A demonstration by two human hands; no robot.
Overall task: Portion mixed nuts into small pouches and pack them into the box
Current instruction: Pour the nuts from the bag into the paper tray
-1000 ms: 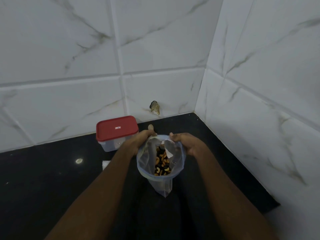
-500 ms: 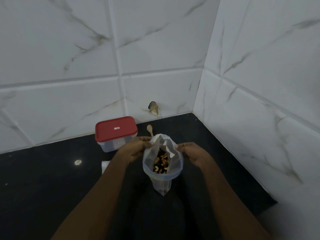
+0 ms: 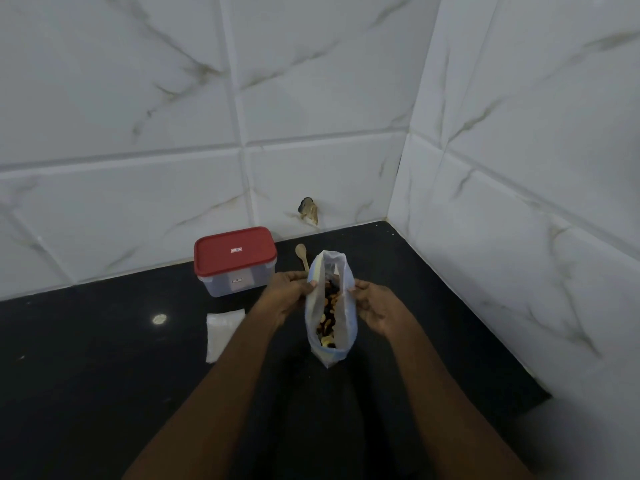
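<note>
**Nut bag held at its mouth**

Above a dark counter (image 3: 104, 375), the left hand (image 3: 289, 296) and right hand (image 3: 375, 306) each pinch a rim of the clear nut bag (image 3: 343, 327). Likely next: scooping with the wooden spoon (image 3: 302, 255) into empty pouches (image 3: 221, 329).

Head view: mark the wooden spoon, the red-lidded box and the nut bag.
wooden spoon (image 3: 300, 252): head view, on its bowl.
red-lidded box (image 3: 235, 250): head view, middle of the lid.
nut bag (image 3: 343, 318): head view, on its right wall.
</note>
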